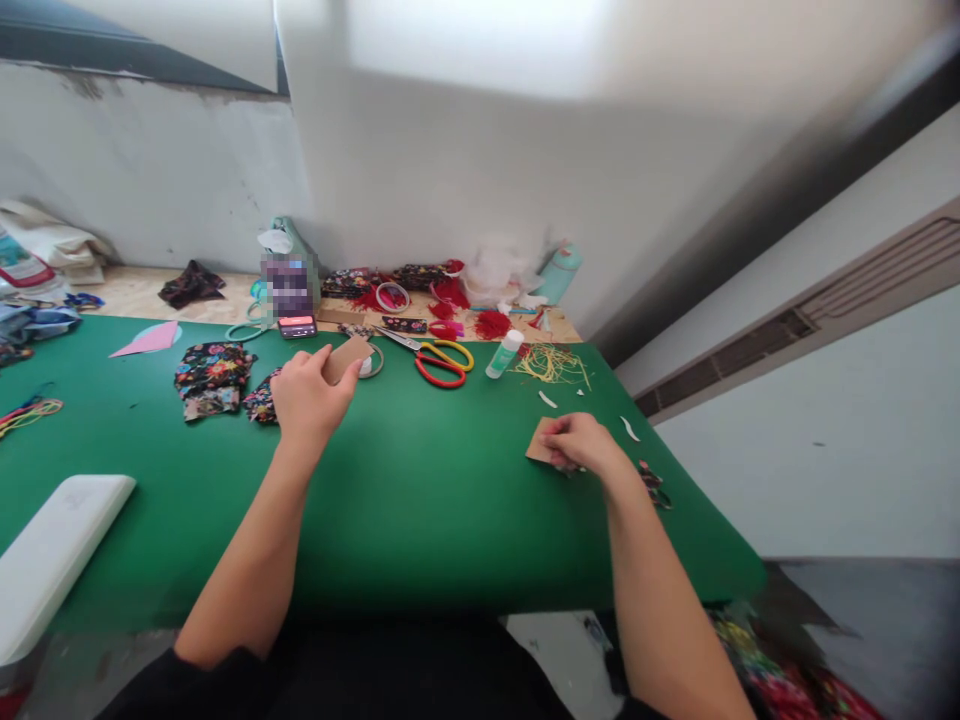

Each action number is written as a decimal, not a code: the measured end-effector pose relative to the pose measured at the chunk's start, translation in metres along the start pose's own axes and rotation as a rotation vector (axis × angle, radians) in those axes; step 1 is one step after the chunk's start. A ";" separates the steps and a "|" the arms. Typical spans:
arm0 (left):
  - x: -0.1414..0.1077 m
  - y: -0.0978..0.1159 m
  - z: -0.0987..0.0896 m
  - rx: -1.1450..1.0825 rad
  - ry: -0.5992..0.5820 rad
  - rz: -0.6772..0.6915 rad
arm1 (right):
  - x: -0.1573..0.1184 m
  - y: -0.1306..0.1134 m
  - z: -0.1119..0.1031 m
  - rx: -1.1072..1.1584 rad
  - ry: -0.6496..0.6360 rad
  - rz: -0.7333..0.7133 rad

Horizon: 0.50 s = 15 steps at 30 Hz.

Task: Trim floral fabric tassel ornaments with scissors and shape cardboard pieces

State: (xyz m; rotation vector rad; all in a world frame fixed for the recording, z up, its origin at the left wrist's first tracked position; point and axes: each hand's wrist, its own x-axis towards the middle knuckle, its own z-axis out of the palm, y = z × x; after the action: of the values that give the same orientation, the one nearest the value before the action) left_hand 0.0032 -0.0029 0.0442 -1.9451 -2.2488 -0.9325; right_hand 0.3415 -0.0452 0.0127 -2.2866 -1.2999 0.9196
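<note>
Green tabletop (420,520), smooth, runs nearly the full width; pale wall (420,170) behind, with a wood-toned strip (135,285) along its foot. At your far left, a white slab-like object (64,550) sits by the near edge, colored cords (30,412) beyond it. Then pink paper (154,340), floral fabric (214,372), and a phone (298,327) at the back edge of the green. Your left hand (311,395) is part-curled, thumb spread from the fingers, with a brown card (349,358) between them; it's near the back, in front of a ring (375,362). Scissors (435,362) lie just right of that, blades toward the back left. Widest stretch of green shows between your forearms, reaching to the near edge at your dark clothing. Glue stick (505,354) further right, yellow strands (553,363) beside it, turquoise bottle (561,272) behind by the wall. Your right hand (581,440) is nearly closed, fingertips pinching a tan card (541,440) low over the green. White scraps (628,429) and patterned scraps (655,485) sit close to the slanting right edge, so room there is narrow. Past it, a white panel (840,430) with a slotted strip, grey floor (885,610) below.
</note>
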 end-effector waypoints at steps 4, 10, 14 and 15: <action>-0.001 0.002 0.001 0.000 -0.011 0.023 | 0.005 -0.015 0.026 0.202 0.016 -0.087; -0.001 0.002 0.001 0.017 -0.028 0.016 | 0.032 -0.068 0.093 0.303 -0.060 -0.156; -0.002 0.003 0.000 0.017 -0.034 0.018 | 0.041 -0.068 0.086 0.245 -0.067 -0.132; -0.002 0.003 0.000 0.014 -0.033 0.018 | 0.041 -0.061 0.078 0.219 -0.058 -0.121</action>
State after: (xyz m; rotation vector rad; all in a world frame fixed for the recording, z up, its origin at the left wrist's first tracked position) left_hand 0.0062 -0.0045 0.0448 -1.9863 -2.2444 -0.8861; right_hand 0.2647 0.0204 -0.0227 -2.0074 -1.2768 1.0381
